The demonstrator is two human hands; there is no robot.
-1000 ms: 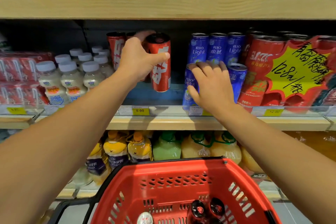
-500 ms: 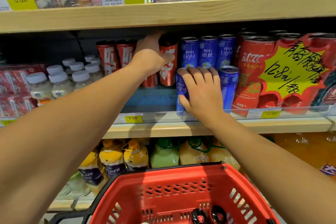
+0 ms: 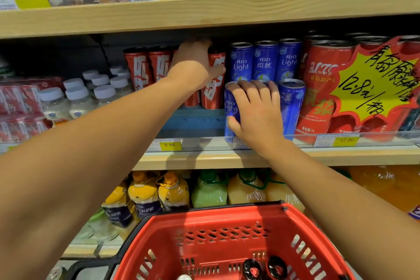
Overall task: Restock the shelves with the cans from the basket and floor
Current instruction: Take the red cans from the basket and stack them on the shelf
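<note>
**Two cans at the shelf, neither yet let go**

While both arms reach into the middle shelf (image 3: 227, 158), each hand is occupied with a can. The left hand (image 3: 193, 68) is deep at the back, wrapped about a red can (image 3: 214, 84) that stands upright at the right end of the red row; thumb lies across its printed face, fingers hidden behind it. The right hand (image 3: 256, 111) is nearer the shelf front, fingers curled over the rim of a blue RIO Light can (image 3: 230, 109), thumb low on its side. That can also stands upright, in front of the back row of blue RIO cans (image 3: 264, 61) and just left of another front blue can (image 3: 292, 107).

Both cans have their long axis vertical and appear seated, so the coming move is judged to be a straight withdrawal of each hand toward the aisle.

Risk: the blue can sits close to the clear front rail (image 3: 284, 141); a dragged thumb could tip it forward.

Below, the red basket (image 3: 227, 218) shows two dark can tops (image 3: 264, 269), so stock remains.
</note>
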